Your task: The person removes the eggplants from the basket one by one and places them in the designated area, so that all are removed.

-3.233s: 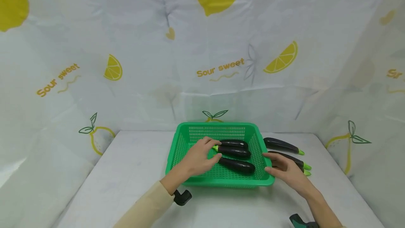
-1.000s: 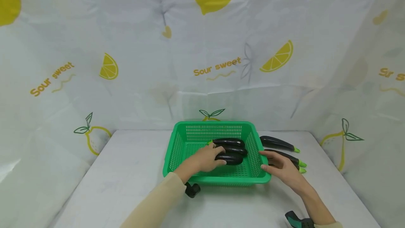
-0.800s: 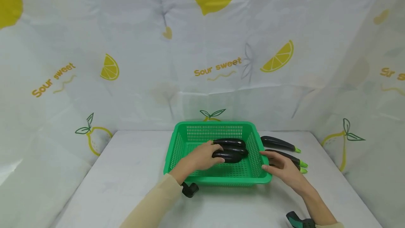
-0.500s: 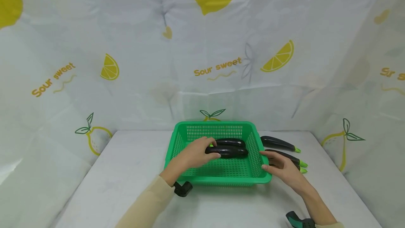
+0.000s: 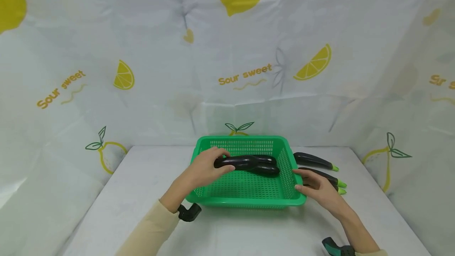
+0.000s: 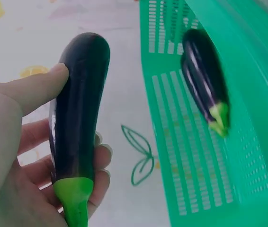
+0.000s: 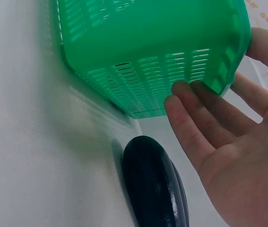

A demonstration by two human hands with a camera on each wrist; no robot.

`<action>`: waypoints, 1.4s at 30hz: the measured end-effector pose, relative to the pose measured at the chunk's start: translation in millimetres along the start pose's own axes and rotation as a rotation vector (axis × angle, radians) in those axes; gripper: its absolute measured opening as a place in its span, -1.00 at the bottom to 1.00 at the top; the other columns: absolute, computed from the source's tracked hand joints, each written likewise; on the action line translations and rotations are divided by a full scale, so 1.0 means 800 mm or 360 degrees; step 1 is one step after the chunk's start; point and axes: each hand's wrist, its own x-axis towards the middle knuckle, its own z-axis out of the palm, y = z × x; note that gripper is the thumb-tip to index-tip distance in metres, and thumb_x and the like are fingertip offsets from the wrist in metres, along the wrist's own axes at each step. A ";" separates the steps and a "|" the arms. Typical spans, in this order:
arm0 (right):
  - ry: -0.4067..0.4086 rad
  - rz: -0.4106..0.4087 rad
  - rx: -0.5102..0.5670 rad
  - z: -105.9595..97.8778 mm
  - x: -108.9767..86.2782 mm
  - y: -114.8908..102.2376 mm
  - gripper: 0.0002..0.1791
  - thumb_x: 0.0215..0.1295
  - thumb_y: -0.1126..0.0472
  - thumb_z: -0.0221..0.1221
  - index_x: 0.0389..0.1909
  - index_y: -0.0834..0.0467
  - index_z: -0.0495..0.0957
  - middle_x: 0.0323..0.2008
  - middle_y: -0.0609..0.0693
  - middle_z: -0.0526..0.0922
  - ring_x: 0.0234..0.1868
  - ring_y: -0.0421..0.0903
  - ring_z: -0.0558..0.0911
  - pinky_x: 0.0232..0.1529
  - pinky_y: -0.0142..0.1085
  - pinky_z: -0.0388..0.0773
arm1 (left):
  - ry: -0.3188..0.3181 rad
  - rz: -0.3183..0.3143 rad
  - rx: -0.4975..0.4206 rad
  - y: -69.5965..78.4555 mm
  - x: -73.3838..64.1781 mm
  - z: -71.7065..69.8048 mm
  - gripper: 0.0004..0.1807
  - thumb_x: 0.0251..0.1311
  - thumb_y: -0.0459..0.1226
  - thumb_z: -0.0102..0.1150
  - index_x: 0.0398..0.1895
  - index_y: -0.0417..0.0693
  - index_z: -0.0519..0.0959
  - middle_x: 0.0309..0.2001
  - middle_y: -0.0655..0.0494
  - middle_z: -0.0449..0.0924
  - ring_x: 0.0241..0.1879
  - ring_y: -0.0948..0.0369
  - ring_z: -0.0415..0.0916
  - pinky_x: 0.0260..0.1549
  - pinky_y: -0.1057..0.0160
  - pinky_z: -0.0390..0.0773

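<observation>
My left hand (image 5: 203, 168) grips a dark purple eggplant (image 5: 236, 162), held over the green plastic basket (image 5: 245, 201). In the left wrist view the thumb lies along the held eggplant (image 6: 79, 109), with the fingers curled beneath and its green stem toward the palm. Two more eggplants (image 5: 268, 170) lie side by side in the basket, partly hidden behind the held one in the head view. At the basket's right side my right hand (image 5: 321, 191) holds the rim, with several fingers (image 7: 191, 127) against or close to the outer wall.
Right of the basket, several eggplants (image 5: 314, 160) lie on the white tabletop (image 5: 142, 192), stems pointing right; my right hand partly covers some. A white lemon-print sheet (image 5: 160, 102) hangs behind the table. Each wrist wears a dark camera mount (image 5: 189, 212).
My left hand has picked up the nearest eggplant in the basket and drawn it up and to the left. My right hand has stayed at the basket's rim.
</observation>
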 end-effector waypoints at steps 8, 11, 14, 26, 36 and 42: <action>-0.0023 0.0018 0.0051 0.005 0.000 -0.001 -0.37 0.46 0.18 0.23 0.46 0.25 0.31 0.18 0.30 0.54 0.05 -0.23 0.63 -0.05 -0.30 0.64 | 0.0113 -0.0044 0.0026 -0.034 -0.024 -0.021 -0.51 0.37 0.08 0.24 0.17 -0.02 0.60 0.10 0.13 0.60 0.05 0.14 0.54 0.04 0.03 0.56; -0.0008 0.0014 0.0028 0.005 -0.001 -0.001 -0.38 0.45 0.18 0.24 0.45 0.24 0.33 0.18 0.29 0.54 0.05 -0.25 0.62 -0.06 -0.31 0.63 | 0.0158 -0.0031 0.0019 -0.046 -0.030 -0.027 -0.54 0.36 0.05 0.27 0.15 -0.03 0.61 0.04 0.12 0.61 -0.08 0.19 0.55 -0.09 0.10 0.59; 0.0011 0.0013 0.0015 0.004 -0.002 -0.001 -0.39 0.45 0.18 0.24 0.45 0.23 0.34 0.18 0.28 0.55 0.05 -0.27 0.62 -0.06 -0.32 0.63 | 0.0203 -0.0024 0.0006 -0.059 -0.033 -0.033 -0.57 0.35 0.02 0.29 0.12 -0.05 0.61 -0.01 0.10 0.62 -0.17 0.22 0.53 -0.19 0.15 0.60; 0.0017 0.0030 0.0006 0.001 -0.002 -0.001 -0.38 0.45 0.17 0.25 0.45 0.22 0.33 0.19 0.28 0.54 0.06 -0.26 0.62 -0.04 -0.33 0.61 | 0.0356 -0.0121 0.0060 -0.107 -0.042 -0.049 -0.57 0.32 -0.03 0.33 0.09 -0.11 0.61 -0.01 0.01 0.62 -0.19 0.17 0.53 -0.20 0.11 0.58; 0.0018 0.0040 0.0028 0.001 -0.001 -0.001 -0.38 0.45 0.17 0.24 0.45 0.23 0.33 0.20 0.30 0.53 0.06 -0.25 0.62 -0.04 -0.32 0.62 | 0.0387 -0.0194 0.0188 -0.145 -0.045 -0.065 -0.58 0.32 -0.04 0.33 0.06 -0.14 0.61 -0.08 -0.01 0.61 -0.23 0.14 0.51 -0.22 0.07 0.54; 0.0023 0.0022 0.0012 0.001 0.000 0.000 -0.39 0.45 0.18 0.23 0.45 0.22 0.34 0.19 0.30 0.53 0.06 -0.24 0.63 -0.04 -0.32 0.62 | 0.0430 -0.0247 0.0207 -0.163 -0.049 -0.078 -0.59 0.33 -0.04 0.32 0.02 -0.17 0.60 -0.13 -0.05 0.58 -0.30 0.13 0.49 -0.29 0.08 0.50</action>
